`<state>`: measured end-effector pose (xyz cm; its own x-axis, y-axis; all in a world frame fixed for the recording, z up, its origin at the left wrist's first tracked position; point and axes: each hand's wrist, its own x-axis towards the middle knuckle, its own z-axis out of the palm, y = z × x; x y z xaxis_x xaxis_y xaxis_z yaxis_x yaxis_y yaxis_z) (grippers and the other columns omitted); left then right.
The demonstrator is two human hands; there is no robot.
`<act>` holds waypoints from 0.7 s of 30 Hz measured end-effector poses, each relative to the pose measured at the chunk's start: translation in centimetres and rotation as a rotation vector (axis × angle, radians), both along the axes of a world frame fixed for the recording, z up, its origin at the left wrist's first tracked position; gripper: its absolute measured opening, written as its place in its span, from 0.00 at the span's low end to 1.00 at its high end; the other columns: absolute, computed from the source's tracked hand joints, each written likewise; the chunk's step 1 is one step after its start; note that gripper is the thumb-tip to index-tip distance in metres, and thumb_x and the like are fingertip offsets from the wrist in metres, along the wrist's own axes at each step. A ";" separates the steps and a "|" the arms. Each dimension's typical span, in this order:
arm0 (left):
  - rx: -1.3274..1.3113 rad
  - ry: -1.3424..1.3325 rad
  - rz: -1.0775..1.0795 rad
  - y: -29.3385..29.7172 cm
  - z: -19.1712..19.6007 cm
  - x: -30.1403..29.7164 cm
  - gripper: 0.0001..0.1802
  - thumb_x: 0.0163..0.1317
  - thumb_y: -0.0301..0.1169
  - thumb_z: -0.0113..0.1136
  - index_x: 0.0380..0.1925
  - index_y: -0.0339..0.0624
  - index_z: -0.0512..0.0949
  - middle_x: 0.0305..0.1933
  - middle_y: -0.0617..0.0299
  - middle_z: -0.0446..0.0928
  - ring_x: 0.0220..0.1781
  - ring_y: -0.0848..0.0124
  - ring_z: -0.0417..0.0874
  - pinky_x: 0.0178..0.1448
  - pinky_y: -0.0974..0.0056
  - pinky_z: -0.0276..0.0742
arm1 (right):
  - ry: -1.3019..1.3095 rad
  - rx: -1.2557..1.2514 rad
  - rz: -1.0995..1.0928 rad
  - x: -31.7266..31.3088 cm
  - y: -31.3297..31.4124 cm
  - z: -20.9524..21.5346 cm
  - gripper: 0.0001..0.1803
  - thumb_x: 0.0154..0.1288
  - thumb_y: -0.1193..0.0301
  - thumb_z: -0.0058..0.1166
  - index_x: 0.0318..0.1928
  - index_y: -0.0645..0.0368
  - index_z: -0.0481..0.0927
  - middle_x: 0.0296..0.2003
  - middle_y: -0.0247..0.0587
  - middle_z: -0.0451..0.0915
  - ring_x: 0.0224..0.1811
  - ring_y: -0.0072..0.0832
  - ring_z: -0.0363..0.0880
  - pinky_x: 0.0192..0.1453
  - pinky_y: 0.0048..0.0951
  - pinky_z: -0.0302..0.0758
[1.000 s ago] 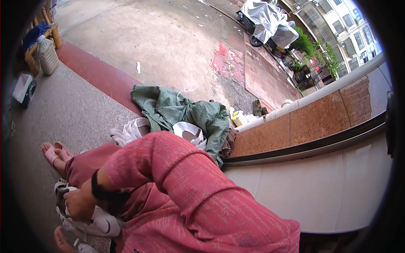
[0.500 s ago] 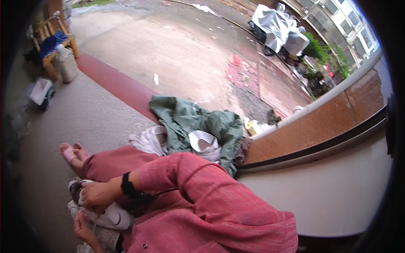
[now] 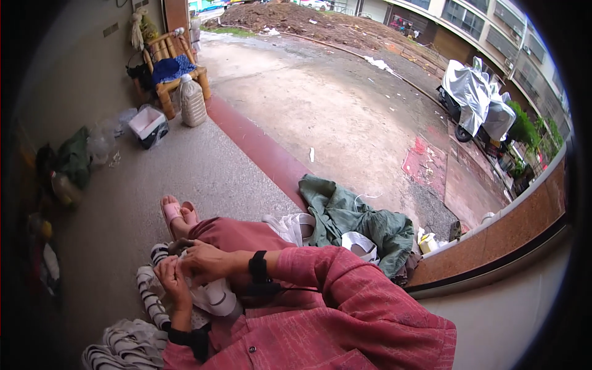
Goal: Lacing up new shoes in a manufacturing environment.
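Left hand: closed, pinching a striped sock above the lap.
Right hand: closed on the same striped sock, meeting the left hand.
Sock position: held at the knees, just above the white shoe.
Done: grey-and-white socks lie heaped on the floor at lower left.
Left: judged mid-way; the held sock is not yet set down.
Surroundings: green garment on the floor to the right.

A grey speckled floor ends at a red curb strip, and beyond it lies a wet concrete yard in daylight. A bamboo chair stands by the wall. A covered scooter is parked near a building.
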<state>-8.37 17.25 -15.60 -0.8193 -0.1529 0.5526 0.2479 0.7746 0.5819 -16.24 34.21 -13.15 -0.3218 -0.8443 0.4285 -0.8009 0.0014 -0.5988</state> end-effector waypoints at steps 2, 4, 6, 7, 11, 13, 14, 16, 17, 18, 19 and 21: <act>0.024 0.051 -0.023 -0.3 -0.3 -0.2 0.06 0.65 0.24 0.55 0.36 0.34 0.80 0.45 0.56 0.79 0.50 0.58 0.73 0.58 0.57 0.67 | 0.074 -0.040 -0.073 0.0 -0.3 -0.5 0.18 0.44 0.60 0.68 0.34 0.51 0.76 0.34 0.35 0.78 0.46 0.36 0.75 0.57 0.43 0.62; -0.011 0.028 -0.031 -0.9 -0.8 -0.5 0.09 0.68 0.27 0.53 0.40 0.35 0.80 0.46 0.57 0.80 0.50 0.60 0.76 0.59 0.59 0.68 | 0.071 -0.083 -0.111 -0.1 -0.9 -1.3 0.16 0.43 0.61 0.67 0.32 0.51 0.76 0.33 0.33 0.78 0.45 0.36 0.75 0.57 0.44 0.62; 0.052 -0.020 -0.047 -0.9 -1.0 -1.2 0.10 0.69 0.29 0.52 0.41 0.34 0.80 0.45 0.56 0.80 0.51 0.61 0.76 0.59 0.60 0.68 | 0.047 -0.073 -0.139 -0.7 -1.0 -1.6 0.15 0.44 0.61 0.66 0.30 0.50 0.76 0.31 0.32 0.77 0.42 0.36 0.75 0.52 0.43 0.63; 0.100 -0.052 -0.040 -0.8 -1.0 -1.7 0.11 0.70 0.30 0.51 0.42 0.34 0.79 0.44 0.56 0.80 0.51 0.62 0.76 0.59 0.61 0.68 | 0.026 -0.134 -0.127 -1.4 -1.3 -1.8 0.13 0.43 0.62 0.66 0.29 0.49 0.76 0.29 0.32 0.77 0.39 0.36 0.75 0.49 0.42 0.63; 0.439 -0.199 -0.050 -3.3 -3.9 -2.9 0.12 0.70 0.31 0.53 0.41 0.32 0.80 0.46 0.54 0.81 0.51 0.62 0.78 0.59 0.61 0.70 | -0.194 -0.132 -0.108 -2.1 -2.2 -1.6 0.10 0.42 0.63 0.64 0.24 0.51 0.77 0.24 0.34 0.75 0.37 0.37 0.76 0.48 0.45 0.63; 0.411 -0.161 -0.069 -2.4 -3.4 -2.2 0.13 0.70 0.32 0.54 0.42 0.32 0.80 0.47 0.53 0.80 0.52 0.61 0.78 0.60 0.61 0.70 | -0.046 -0.213 -0.093 -1.9 -1.9 -2.9 0.11 0.42 0.63 0.64 0.24 0.51 0.77 0.24 0.34 0.75 0.37 0.38 0.75 0.49 0.45 0.62; 0.402 -0.161 -0.080 -2.0 -2.9 -1.7 0.12 0.69 0.31 0.54 0.42 0.32 0.80 0.47 0.53 0.80 0.52 0.61 0.78 0.60 0.61 0.69 | -0.067 -0.228 -0.092 -1.1 -1.7 -2.8 0.11 0.43 0.62 0.64 0.24 0.51 0.76 0.24 0.34 0.75 0.36 0.38 0.75 0.50 0.45 0.62; 0.386 -0.149 -0.082 -2.4 -2.9 0.1 0.11 0.68 0.29 0.55 0.41 0.32 0.80 0.47 0.54 0.80 0.53 0.61 0.77 0.61 0.62 0.69 | -0.022 -0.209 -0.128 0.7 -0.7 -1.6 0.11 0.46 0.63 0.64 0.23 0.52 0.75 0.23 0.36 0.74 0.31 0.40 0.74 0.47 0.45 0.64; 0.379 -0.118 -0.080 -2.3 -3.1 0.2 0.10 0.67 0.28 0.56 0.40 0.32 0.81 0.47 0.54 0.79 0.53 0.62 0.77 0.61 0.62 0.69 | 0.013 -0.309 -0.121 0.9 -0.9 -2.3 0.11 0.46 0.64 0.64 0.24 0.52 0.74 0.23 0.37 0.73 0.29 0.40 0.73 0.45 0.43 0.65; 0.414 -0.110 -0.111 -1.7 -3.0 -0.2 0.09 0.66 0.27 0.57 0.38 0.32 0.81 0.47 0.55 0.79 0.52 0.63 0.77 0.61 0.62 0.69 | -0.019 -0.348 -0.112 0.6 -0.8 -3.3 0.12 0.46 0.62 0.65 0.24 0.49 0.74 0.25 0.34 0.74 0.34 0.36 0.74 0.49 0.48 0.62; 0.448 -0.116 -0.130 -1.6 -2.7 0.0 0.08 0.66 0.27 0.57 0.37 0.33 0.81 0.46 0.55 0.79 0.52 0.63 0.76 0.61 0.63 0.69 | -0.031 -0.294 -0.150 0.9 -0.6 -3.1 0.12 0.46 0.62 0.64 0.25 0.50 0.74 0.26 0.34 0.74 0.36 0.36 0.75 0.49 0.47 0.62; 0.431 -0.107 -0.153 -1.2 -1.3 0.1 0.07 0.66 0.27 0.58 0.35 0.33 0.81 0.46 0.56 0.79 0.52 0.64 0.76 0.60 0.63 0.69 | -0.053 -0.137 -0.135 0.8 0.2 -1.7 0.12 0.46 0.61 0.64 0.28 0.50 0.75 0.27 0.33 0.75 0.38 0.35 0.75 0.49 0.45 0.62</act>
<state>-8.30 16.09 -16.93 -0.8994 -0.2226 0.3763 0.2613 0.4162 0.8709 -15.46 34.46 -14.86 -0.4532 -0.7270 0.5158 -0.7662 0.0219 -0.6423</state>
